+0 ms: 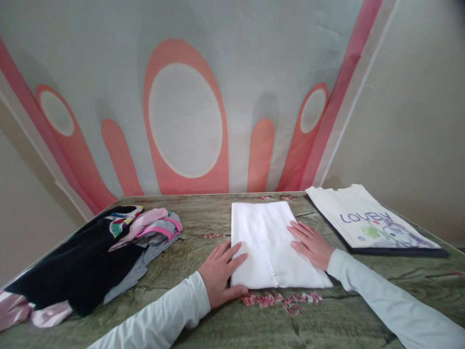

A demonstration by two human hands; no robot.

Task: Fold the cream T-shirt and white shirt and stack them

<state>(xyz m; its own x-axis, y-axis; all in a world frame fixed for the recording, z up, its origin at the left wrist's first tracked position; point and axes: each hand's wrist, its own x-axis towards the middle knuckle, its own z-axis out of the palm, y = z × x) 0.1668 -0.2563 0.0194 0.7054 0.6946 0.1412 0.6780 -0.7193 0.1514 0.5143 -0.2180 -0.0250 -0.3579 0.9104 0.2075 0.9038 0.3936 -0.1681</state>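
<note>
A white garment [262, 237], folded into a neat rectangle, lies flat in front of me. Small shiny buttons show near its front edge. My left hand [223, 274] rests at its left side, fingers spread, the fingertips and thumb touching the cloth's edge. On the opposite side, my right hand [310, 244] lies with its fingers stretched out over the right edge of the cloth. Neither hand grips anything.
A loose heap of clothes, with a black garment [87, 257] on top, covers the table's left side. At the right is a folded stack topped by a white shirt [358, 206] printed "LOVELY". Behind the wood-patterned tabletop [203, 213] stands a wall with a printed backdrop [240, 72].
</note>
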